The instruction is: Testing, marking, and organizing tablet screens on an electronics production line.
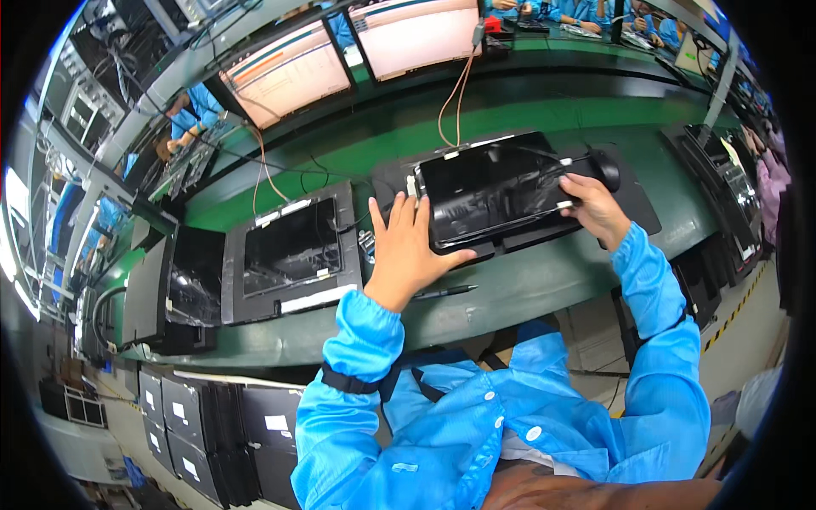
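A black display panel (489, 191) with a glossy, wrinkled-looking surface lies on a dark pad on the green bench in front of me. My left hand (408, 251) spreads its fingers at the panel's left edge, the thumb reaching along the near side. At the panel's right edge, my right hand (595, 208) has its fingers closed by a small white tab (564, 205), seemingly gripping it. Another white tab (566, 161) shows a little farther up that edge. A pen (446, 291) lies just right of my left wrist.
A second black panel (291, 246) rests on a grey foam tray (350, 255) at the left, beside a stack of dark panels (194, 276). A black mouse (604, 170) sits right of my panel. Two monitors (289, 76) stand behind; cables hang down. Black boxes (200, 416) are stacked below.
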The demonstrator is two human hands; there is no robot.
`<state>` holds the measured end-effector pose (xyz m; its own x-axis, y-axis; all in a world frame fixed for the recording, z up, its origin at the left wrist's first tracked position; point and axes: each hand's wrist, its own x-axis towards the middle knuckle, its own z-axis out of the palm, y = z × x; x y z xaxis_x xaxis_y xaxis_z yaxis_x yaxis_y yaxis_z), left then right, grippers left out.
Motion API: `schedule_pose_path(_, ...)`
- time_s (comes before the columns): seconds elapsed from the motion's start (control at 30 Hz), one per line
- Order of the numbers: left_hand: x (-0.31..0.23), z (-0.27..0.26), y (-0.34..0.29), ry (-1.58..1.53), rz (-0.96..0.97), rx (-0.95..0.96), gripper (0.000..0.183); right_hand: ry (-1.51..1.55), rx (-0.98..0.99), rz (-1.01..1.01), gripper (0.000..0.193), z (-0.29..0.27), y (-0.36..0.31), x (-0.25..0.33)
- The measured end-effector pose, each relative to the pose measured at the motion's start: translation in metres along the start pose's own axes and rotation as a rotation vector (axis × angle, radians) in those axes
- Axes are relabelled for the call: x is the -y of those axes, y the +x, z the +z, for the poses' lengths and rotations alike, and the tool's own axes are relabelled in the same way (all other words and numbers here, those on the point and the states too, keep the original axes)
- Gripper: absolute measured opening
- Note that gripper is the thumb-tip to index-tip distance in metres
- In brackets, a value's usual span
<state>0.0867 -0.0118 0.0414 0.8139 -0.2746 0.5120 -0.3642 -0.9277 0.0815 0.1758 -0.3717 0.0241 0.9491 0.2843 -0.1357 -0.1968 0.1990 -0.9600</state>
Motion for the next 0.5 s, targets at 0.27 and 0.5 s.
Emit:
schedule_pose_path(0.27, 0.012, 0.025, 0.021, 0.043, 0.009, 0.233, 0.116, -1.225, -0.255, -0.179, 0.048, 0.013, 0.008, 0.019)
schedule_pose_path(0.5, 0.015, 0.030, 0.027, 0.038, 0.024, 0.175, 0.093, -1.416, -0.006, -0.331, 0.066, 0.006, -0.014, 0.016)
